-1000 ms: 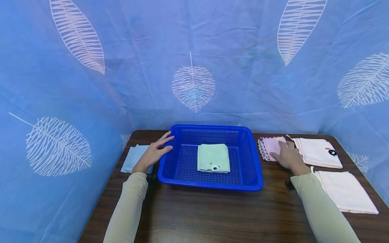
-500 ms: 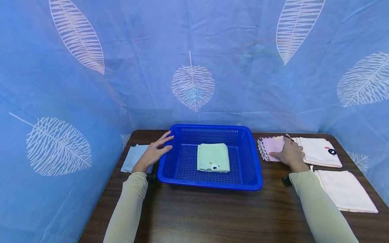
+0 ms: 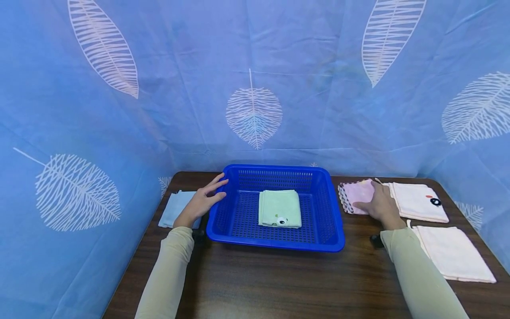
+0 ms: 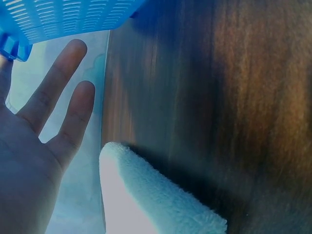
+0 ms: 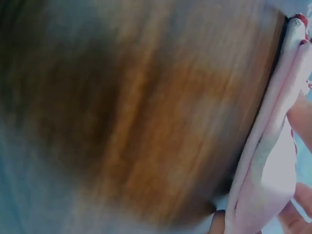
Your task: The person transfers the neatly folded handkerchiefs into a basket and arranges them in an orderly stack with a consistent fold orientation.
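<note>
The basket (image 3: 275, 244) looks like smooth, glossy plastic. The pink towel (image 3: 357, 195) is soft, matt cloth; the blue towel (image 4: 165, 195) shows a rough, fuzzy pile. The desk (image 3: 287, 283) has a wood-grain surface with a slight sheen. The backdrop (image 3: 191, 110) is creased fabric, the sleeves (image 3: 167, 270) matt cloth.

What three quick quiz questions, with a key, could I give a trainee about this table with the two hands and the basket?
1. What lies inside the blue perforated plastic basket?
2. True or false: the person's right hand touches the folded pink cloth with the patterned edge.
3. The person's left hand is at: A) the basket's right rim; B) the basket's left rim; C) the pink cloth.

Key: 1. A folded mint-green cloth with an embroidered eye. 2. True. 3. B.
</note>
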Motion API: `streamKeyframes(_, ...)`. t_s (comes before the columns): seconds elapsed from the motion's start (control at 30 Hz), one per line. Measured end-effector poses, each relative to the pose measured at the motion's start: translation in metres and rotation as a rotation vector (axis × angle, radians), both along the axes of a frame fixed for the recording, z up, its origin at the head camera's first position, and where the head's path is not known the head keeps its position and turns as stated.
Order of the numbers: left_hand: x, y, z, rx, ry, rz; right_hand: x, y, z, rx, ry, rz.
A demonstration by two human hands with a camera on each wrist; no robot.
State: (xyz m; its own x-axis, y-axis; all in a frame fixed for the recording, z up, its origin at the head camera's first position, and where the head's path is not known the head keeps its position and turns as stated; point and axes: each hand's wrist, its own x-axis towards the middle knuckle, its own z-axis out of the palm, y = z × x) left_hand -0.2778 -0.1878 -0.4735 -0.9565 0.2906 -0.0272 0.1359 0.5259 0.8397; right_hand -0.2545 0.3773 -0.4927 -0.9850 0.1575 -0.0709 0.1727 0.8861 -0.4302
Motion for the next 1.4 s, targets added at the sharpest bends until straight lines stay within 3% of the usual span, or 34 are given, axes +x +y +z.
streamKeyframes(0.23,0.000,-0.001,0.001,-0.007,0.005,-0.008,-0.004,0.003,-0.005,-0.054,-0.021,0.005)
streamKeyframes(0.53,-0.001,-0.002,0.002,-0.014,0.009,-0.002,-0.006,0.004,0.000,-0.013,-0.036,-0.035)
streamKeyframes(0.67,-0.001,-0.003,0.002,-0.017,0.008,0.005,-0.006,0.004,-0.001,0.010,-0.001,-0.033)
streamKeyframes(0.9,0.001,-0.004,0.003,-0.027,-0.002,0.008,-0.005,0.004,0.003,-0.036,-0.004,-0.039)
streamKeyframes(1.13,0.001,-0.003,0.001,-0.013,0.009,0.012,-0.004,0.009,-0.002,-0.083,0.073,0.029)
streamKeyframes(1.4,0.001,0.000,-0.001,-0.013,0.001,0.013,-0.001,0.010,-0.011,-0.142,0.136,0.007)
